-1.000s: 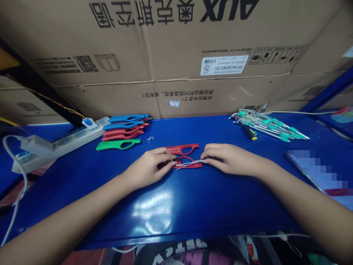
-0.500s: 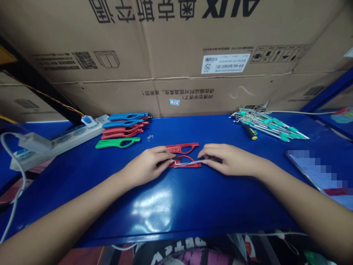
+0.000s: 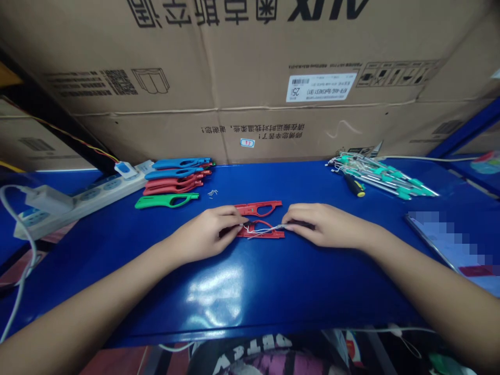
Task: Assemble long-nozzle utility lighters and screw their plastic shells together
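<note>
Two red plastic shell halves (image 3: 261,208) with looped openings lie one behind the other at the middle of the blue table. My left hand (image 3: 213,229) is closed at the left end of the nearer half, its fingertips pinching a small black part. My right hand (image 3: 312,224) is closed too, with a dark, slim piece between thumb and fingers at the right of the shells. Thin white wires (image 3: 260,230) run between my two hands, over the nearer shell. The shells' left ends are partly hidden by my left hand.
Blue, red and green handles (image 3: 167,200) lie back left, beside a white power strip (image 3: 97,192). Tiny screws (image 3: 212,194) lie near them. Metal rods with green parts (image 3: 383,174) and a black-yellow screwdriver (image 3: 354,186) are back right. A tablet-like device (image 3: 449,245) lies right; a large carton (image 3: 250,78) stands behind.
The white wires between my hands have shifted slightly, and a thin loose end now points down-left over the nearer shell. Both hands have hardly moved.
</note>
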The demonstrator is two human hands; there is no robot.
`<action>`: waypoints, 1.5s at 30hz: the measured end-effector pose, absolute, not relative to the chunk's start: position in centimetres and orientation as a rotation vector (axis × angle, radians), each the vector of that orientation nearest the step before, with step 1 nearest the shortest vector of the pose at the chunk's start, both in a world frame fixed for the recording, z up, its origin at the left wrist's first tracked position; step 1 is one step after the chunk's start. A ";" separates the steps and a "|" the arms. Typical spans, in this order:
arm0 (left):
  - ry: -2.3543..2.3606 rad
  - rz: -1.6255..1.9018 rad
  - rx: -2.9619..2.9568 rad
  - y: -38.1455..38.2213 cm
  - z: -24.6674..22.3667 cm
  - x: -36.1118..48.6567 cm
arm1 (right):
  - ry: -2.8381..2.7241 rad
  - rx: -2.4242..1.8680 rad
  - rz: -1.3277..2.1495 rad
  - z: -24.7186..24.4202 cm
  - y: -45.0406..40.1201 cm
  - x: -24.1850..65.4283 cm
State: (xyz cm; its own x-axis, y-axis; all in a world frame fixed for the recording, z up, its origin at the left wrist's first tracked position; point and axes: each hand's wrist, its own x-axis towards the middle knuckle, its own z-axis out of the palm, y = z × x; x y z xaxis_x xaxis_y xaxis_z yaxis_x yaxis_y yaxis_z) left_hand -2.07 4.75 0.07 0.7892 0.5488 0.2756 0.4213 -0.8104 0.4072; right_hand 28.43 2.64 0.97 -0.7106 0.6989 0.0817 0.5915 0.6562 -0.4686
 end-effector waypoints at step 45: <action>0.821 0.468 2.651 4.7 0.0 -2.2 | -2.905 -1.008 -0.068 1.1 1.0 27.3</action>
